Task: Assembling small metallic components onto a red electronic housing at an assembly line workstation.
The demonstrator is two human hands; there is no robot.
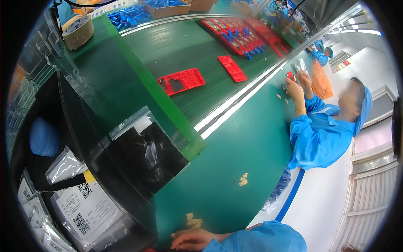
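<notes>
At the lower edge, my right hand reaches leftward from a blue sleeve, low over the green bench. Its fingers are bent together, and whatever they may hold is hidden. Small tan pieces lie just beyond the knuckles. A sliver of something red shows at the lower edge, left of the fingers. My left hand is out of view. Farther up the bench is another little group of tan pieces.
A black bin with labelled bags stands left. Beyond a green rail, the conveyor carries red plastic shells and red trays with blue cylinders. At right, a co-worker in blue holds a small red part near an orange basket.
</notes>
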